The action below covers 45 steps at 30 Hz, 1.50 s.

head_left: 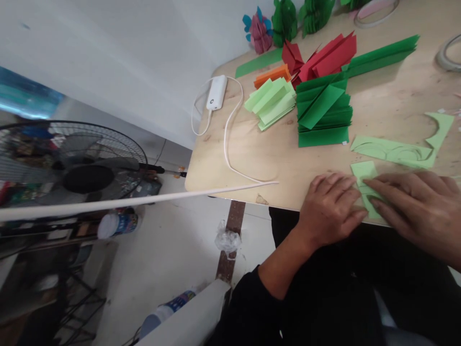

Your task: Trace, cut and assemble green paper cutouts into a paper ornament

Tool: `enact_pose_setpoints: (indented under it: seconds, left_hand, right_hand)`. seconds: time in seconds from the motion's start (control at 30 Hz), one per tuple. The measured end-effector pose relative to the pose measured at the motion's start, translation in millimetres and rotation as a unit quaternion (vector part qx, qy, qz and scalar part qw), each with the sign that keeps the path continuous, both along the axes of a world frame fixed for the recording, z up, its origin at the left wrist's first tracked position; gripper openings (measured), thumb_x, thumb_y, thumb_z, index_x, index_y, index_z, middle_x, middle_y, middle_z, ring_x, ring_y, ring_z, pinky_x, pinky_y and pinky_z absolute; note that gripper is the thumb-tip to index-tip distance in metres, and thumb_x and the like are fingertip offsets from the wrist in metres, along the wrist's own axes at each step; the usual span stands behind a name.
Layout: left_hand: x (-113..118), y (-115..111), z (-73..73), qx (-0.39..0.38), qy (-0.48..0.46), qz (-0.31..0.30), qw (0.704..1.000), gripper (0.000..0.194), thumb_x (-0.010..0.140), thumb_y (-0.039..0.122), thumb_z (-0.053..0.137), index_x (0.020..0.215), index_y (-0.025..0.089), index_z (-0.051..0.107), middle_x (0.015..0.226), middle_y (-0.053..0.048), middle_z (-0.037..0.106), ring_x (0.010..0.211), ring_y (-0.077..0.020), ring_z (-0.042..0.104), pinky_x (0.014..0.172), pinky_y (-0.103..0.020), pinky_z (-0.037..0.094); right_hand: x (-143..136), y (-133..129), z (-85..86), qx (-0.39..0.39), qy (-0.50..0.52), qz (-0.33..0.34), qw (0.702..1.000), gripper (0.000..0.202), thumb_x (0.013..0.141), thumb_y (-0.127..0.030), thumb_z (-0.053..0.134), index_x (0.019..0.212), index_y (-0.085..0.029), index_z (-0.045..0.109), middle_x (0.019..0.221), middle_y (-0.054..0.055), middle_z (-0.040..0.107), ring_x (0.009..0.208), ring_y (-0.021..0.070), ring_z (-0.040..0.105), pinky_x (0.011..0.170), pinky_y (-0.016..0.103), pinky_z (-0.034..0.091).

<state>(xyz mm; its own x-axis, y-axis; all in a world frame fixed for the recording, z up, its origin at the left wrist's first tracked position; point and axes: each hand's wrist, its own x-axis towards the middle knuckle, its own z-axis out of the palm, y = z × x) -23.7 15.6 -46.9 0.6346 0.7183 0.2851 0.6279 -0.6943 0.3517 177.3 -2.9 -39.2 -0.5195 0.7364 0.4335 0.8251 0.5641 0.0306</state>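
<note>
A small piece of light green paper lies at the table's front edge, with a crease or line across it. My right hand presses on this paper, its index finger and thumb both touching it. Just to the left, my left hand rests on the tabletop against the paper's left edge. Its fingers lie flat and close together, the thumb reaching toward the paper. Right behind both hands is a light green paper offcut with curved cuts and drawn arcs.
Pleated dark green, light green and red paper stand farther back. Finished paper shapes line the wall. A white power bank with a cable sits at left. Tape rolls lie at right; a fan stands beyond the table.
</note>
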Motion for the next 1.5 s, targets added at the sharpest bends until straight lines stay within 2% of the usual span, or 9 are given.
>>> enact_pose_setpoints:
  seconds: [0.3, 0.8, 1.23, 1.5]
  left_hand:
    - [0.3, 0.3, -1.7, 0.0, 0.006, -0.006, 1.0, 0.04, 0.09, 0.042, 0.042, 0.109, 0.014, 0.063, 0.13, -0.008, 0.057, 0.127, -0.0215, 0.042, 0.109, -0.04, 0.028]
    - [0.5, 0.0, -0.3, 0.008, -0.008, -0.002, 1.0, 0.038, 0.09, 0.041, 0.042, 0.107, 0.014, 0.064, 0.13, -0.006, 0.058, 0.126, -0.0206, 0.043, 0.111, -0.038, 0.028]
    - [-0.8, 0.3, 0.9, 0.005, 0.035, -0.014, 0.999, 0.04, 0.09, 0.042, 0.043, 0.112, 0.015, 0.062, 0.133, -0.009, 0.054, 0.129, -0.0219, 0.04, 0.109, -0.04, 0.029]
    - [-0.1, 2.1, 1.8, -0.017, -0.022, 0.005, 1.0, 0.034, 0.09, 0.035, 0.043, 0.109, 0.015, 0.063, 0.13, -0.005, 0.058, 0.126, -0.0185, 0.044, 0.109, -0.036, 0.031]
  right_hand:
    - [-2.7, 2.4, -0.4, 0.004, 0.001, 0.008, 1.0, 0.035, 0.082, -0.026, 0.053, 0.115, -0.015, 0.057, 0.106, 0.014, 0.062, 0.09, 0.0286, 0.054, 0.067, 0.039, 0.039]
    - [-1.8, 3.1, 0.8, 0.017, -0.022, 0.007, 1.0, 0.033, 0.084, -0.029, 0.046, 0.11, -0.014, 0.059, 0.102, 0.015, 0.062, 0.086, 0.0277, 0.052, 0.063, 0.038, 0.037]
    - [-1.7, 2.1, 0.7, 0.012, -0.033, 0.004, 0.999, 0.033, 0.083, -0.027, 0.048, 0.11, -0.014, 0.06, 0.103, 0.015, 0.062, 0.088, 0.0286, 0.052, 0.065, 0.038, 0.037]
    - [-1.8, 2.5, 0.4, 0.028, -0.02, 0.003, 0.999, 0.033, 0.082, -0.028, 0.053, 0.111, -0.015, 0.06, 0.103, 0.013, 0.063, 0.085, 0.0257, 0.052, 0.065, 0.037, 0.036]
